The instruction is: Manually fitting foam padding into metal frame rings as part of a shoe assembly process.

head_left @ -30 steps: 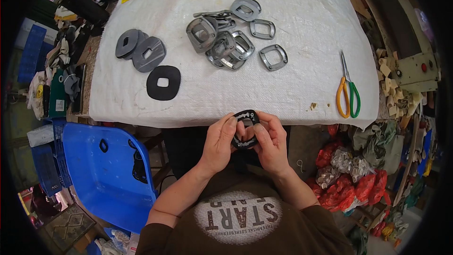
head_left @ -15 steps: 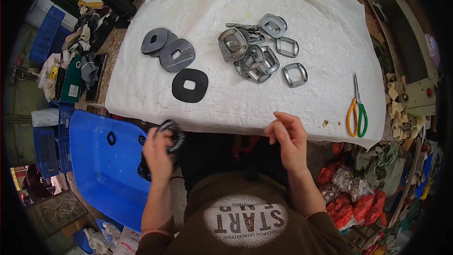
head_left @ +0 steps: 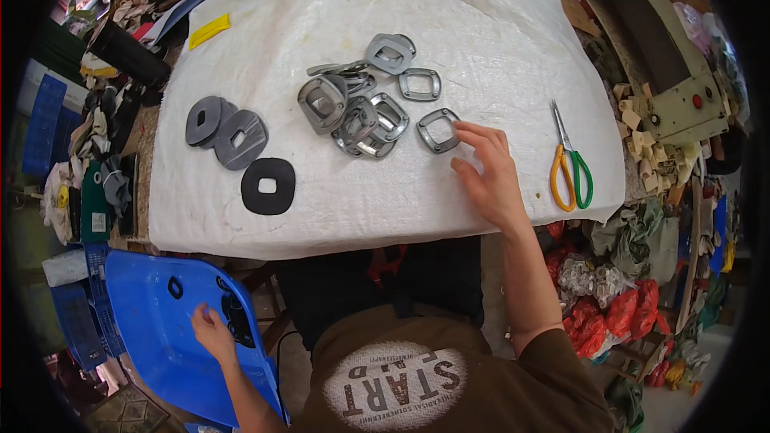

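My right hand (head_left: 491, 176) reaches over the white-covered table, thumb and fingers apart. Its fingertips are at the right edge of a single silver metal frame (head_left: 422, 138), a rounded square with small studs at the corners. Left of that lies a heap of similar metal frames (head_left: 324, 106). My left hand (head_left: 213, 337) is low inside the blue tub (head_left: 152, 357), its fingers parted and nothing seen in them. Black rings (head_left: 237, 322) lie beside it along the tub's right wall. A black pad with a square hole (head_left: 253, 199) rests near the table's front left.
Grey pads (head_left: 241, 152) overlap on the table's left. Scissors with orange and green handles (head_left: 571, 178) lie at the right. A yellow strip (head_left: 210, 30) is at the far left. A machine (head_left: 682, 112) and wood blocks (head_left: 642, 152) border the right side.
My left hand has gone down into the blue tub and let go of the black ring. My right hand has moved forward over the table to a metal frame. The view has shifted.
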{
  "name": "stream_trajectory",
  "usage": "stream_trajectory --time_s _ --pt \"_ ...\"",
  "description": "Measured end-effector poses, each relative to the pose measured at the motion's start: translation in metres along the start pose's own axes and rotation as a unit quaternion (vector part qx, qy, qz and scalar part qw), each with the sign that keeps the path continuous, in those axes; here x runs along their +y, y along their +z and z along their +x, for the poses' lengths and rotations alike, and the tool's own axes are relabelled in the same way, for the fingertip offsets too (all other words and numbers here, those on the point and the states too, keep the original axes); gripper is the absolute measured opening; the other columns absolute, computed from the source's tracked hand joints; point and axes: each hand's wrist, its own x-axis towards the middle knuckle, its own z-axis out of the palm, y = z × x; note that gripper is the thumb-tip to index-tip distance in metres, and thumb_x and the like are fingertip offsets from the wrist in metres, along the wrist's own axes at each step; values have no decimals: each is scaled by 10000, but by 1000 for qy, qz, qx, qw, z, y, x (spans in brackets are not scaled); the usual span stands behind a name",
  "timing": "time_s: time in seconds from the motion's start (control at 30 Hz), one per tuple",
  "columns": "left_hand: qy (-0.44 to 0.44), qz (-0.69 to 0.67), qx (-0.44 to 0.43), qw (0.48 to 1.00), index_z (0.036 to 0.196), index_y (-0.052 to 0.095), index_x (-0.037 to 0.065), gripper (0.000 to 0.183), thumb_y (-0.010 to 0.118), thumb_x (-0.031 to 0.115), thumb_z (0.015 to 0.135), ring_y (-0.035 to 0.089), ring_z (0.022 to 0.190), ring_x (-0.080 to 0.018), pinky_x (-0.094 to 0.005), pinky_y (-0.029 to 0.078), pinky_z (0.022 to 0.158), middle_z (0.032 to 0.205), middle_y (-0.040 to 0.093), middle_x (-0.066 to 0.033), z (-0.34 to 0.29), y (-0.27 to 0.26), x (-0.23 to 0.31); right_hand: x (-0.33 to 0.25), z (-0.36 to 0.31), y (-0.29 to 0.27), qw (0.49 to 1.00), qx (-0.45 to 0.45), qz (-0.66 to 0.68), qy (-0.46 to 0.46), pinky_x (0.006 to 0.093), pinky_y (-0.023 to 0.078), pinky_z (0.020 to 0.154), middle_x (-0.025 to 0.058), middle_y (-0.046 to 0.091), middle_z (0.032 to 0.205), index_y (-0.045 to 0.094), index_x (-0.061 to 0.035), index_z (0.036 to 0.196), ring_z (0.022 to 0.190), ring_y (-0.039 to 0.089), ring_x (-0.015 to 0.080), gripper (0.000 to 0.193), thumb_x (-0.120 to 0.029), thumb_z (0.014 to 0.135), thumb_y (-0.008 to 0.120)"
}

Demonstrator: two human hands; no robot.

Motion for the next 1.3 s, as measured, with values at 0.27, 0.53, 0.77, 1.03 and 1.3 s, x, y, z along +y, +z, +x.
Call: stream_trajectory --time_s 0.27,0.53,0.77,1.03,1.3 --pt "426 -14 -71 902 1173 522 55 469 588 55 709 347 1260 -318 -465 226 1028 1282 446 -151 23 3 213 17 23 -1 984 -132 -115 -21 384 225 1025 54 431 1326 476 -79 1214 1245 343 243 580 -26 668 664" --pt "482 -42 -153 862 1233 451 21 601 659 152 685 324 1279 -315 -499 175 1033 1328 391 -165 -24 42 245 15 14 -5 992 -67 -104 11 379 253 960 87 513 1109 549 -52 1122 1092 422 241 529 -179 642 729" --pt "530 -88 -206 818 1219 458 4 642 697 185 652 324 1228 -302 -439 225 955 1305 385 -151 -63 58 298 13 -18 -9 995 -5 -102 -2 394 309 866 91 524 1025 558 -37 1075 1013 440 260 586 -291 592 772" --pt "511 -125 -185 830 1197 500 38 602 692 146 637 349 1182 -311 -429 256 926 1279 395 -147 -72 60 307 4 -30 -14 986 -38 -163 -7 404 296 901 93 480 1172 544 -34 1103 1073 417 277 624 -258 568 774" --pt "488 -166 -84 853 973 635 87 311 631 26 668 493 1079 -271 -390 319 884 1085 570 -63 -31 65 283 16 -32 -11 984 -38 -173 -18 400 286 930 84 504 1192 542 -33 1100 1099 431 267 541 -199 626 745"
